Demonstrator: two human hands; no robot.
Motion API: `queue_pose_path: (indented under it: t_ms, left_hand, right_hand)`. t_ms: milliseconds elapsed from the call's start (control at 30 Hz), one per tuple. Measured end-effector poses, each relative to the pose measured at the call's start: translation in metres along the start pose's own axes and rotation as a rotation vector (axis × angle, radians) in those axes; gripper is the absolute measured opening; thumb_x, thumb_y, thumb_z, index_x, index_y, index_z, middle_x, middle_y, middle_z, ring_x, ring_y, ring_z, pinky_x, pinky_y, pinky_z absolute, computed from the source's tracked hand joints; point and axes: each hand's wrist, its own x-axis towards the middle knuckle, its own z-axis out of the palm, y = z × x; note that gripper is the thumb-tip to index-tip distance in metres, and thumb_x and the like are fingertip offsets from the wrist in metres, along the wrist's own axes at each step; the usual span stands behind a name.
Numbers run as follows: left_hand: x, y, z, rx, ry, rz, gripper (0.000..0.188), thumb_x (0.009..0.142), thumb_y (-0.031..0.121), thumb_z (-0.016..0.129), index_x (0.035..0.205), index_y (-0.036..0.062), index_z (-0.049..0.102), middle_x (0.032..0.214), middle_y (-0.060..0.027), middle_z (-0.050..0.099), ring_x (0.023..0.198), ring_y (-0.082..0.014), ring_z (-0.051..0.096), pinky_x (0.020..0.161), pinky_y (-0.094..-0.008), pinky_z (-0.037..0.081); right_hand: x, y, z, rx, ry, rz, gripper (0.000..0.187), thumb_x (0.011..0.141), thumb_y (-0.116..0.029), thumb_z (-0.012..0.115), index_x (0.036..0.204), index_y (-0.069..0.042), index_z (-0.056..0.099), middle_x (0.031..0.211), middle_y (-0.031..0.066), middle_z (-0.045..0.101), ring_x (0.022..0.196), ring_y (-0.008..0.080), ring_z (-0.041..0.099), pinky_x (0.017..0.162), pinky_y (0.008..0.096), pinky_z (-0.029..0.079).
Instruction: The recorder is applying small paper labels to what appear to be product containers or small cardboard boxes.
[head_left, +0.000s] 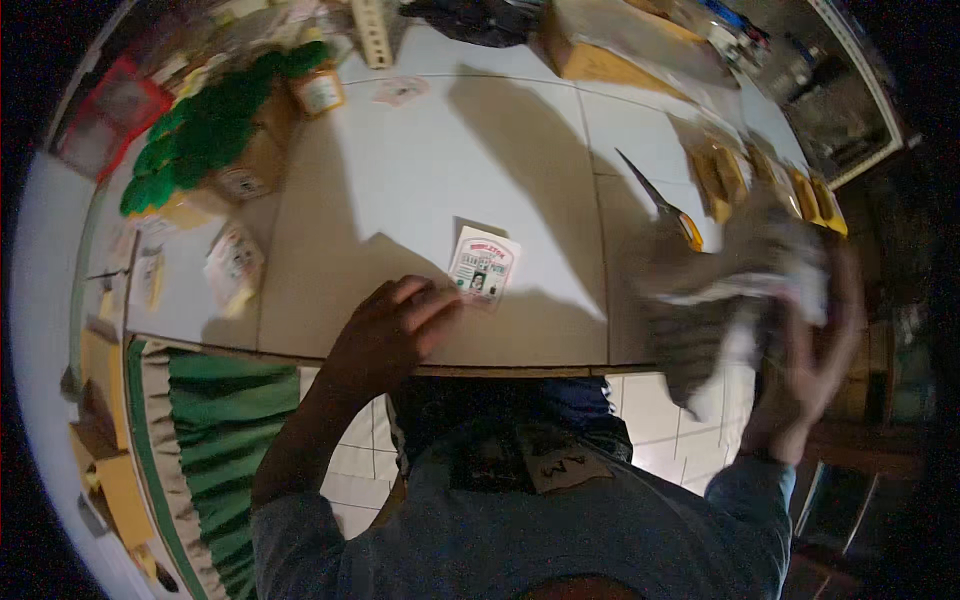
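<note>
On the white tabletop (420, 180) lies a small white packet or card (485, 262) with red and green print. The fingers of my left hand (395, 325) are loosely bent and a little apart at its lower left corner, with nothing seen in them. Far to the right, my right hand (810, 350) grips a crumpled grey and white cloth (710, 310), smeared by motion. It hangs over the table's right front part. Just beyond the cloth lie scissors (665, 205) with an orange and black handle, blades pointing away.
Several green-topped packs (200, 140) stand in rows at the far left, near a loose printed packet (235, 265). Several yellow-brown packets (725, 180) lie at the right edge. A cardboard box (620, 45) and a black bag (480, 18) stand at the back.
</note>
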Motion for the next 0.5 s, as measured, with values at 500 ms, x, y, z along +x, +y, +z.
queue_pose_path:
  t_ms: [500]
  left_hand:
    - [-0.013,0.041,-0.023,-0.095,0.084,-0.664,0.036,0.081,0.018,0.071,0.113,0.0054,0.063,0.117,-0.0073,0.062,0.112,-0.0272,0.056,0.092,-0.0437,0.045]
  right_hand:
    - [0.003,-0.104,0.188,0.346,-0.567,-0.886,0.041,0.079,-0.01,0.062,0.118,0.001,0.056,0.111,0.0233,0.058,0.103,0.0393,0.058,0.091,0.048,0.048]
